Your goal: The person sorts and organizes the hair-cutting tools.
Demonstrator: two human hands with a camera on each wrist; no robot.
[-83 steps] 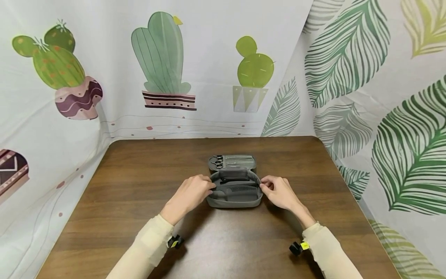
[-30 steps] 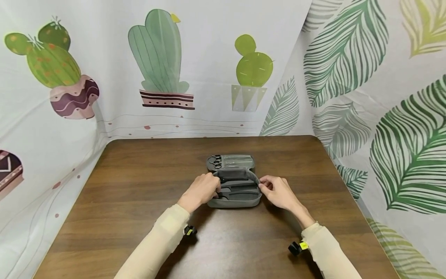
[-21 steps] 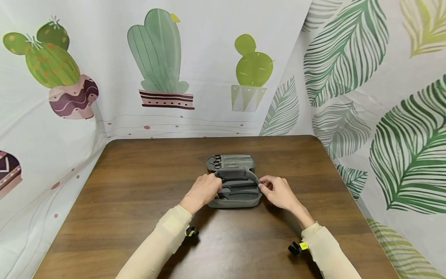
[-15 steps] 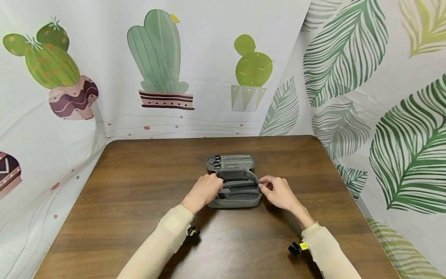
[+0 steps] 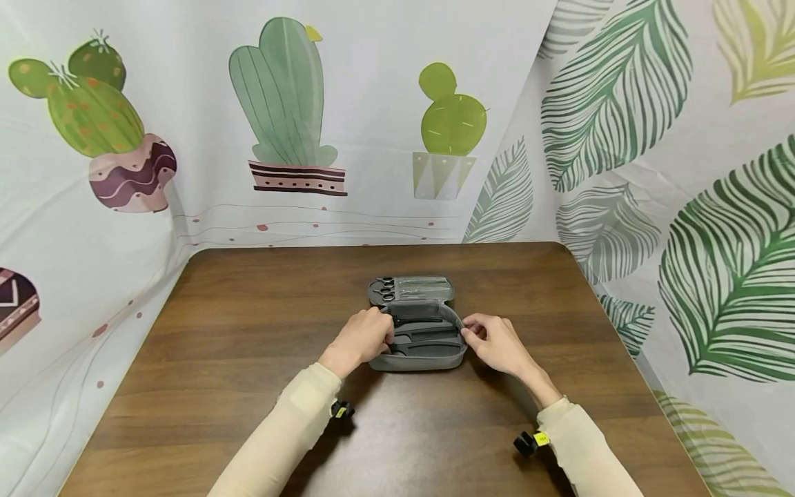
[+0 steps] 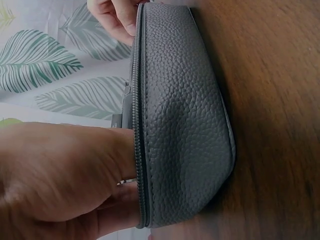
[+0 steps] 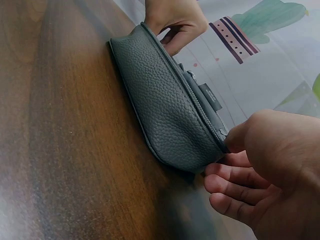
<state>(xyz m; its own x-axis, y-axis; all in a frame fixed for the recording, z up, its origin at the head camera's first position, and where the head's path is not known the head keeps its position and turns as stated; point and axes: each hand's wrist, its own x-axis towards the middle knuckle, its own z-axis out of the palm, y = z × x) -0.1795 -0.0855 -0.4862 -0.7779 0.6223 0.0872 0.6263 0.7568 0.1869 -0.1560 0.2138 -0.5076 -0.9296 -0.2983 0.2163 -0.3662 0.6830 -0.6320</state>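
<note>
A grey zippered tool case (image 5: pixel 422 362) with pebbled sides stands open on the table, its lid (image 5: pixel 422 288) folded back. In the lid, several scissors (image 5: pixel 388 295) show their ring handles beside a clear pocket. Long dark tools, comb-like in shape, lie inside the case. My left hand (image 5: pixel 363 336) reaches over the left end, fingers down inside; the case wall hides the fingertips in the left wrist view, so I cannot tell what they hold. My right hand (image 7: pixel 270 175) pinches the rim at the right end, thumb on the inner side and fingers outside.
The brown wooden table (image 5: pixel 248 310) extends around the case. Behind it hangs a white cloth (image 5: pixel 373 90) printed with cacti, and leaf-printed cloth (image 5: pixel 683 207) covers the right side. A small black camera (image 5: pixel 526 443) sits at the right wrist.
From the case's left rim, my left hand has moved right and down into it, and the tools inside have shifted. During the last second it has barely moved; my right hand stays at the rim.
</note>
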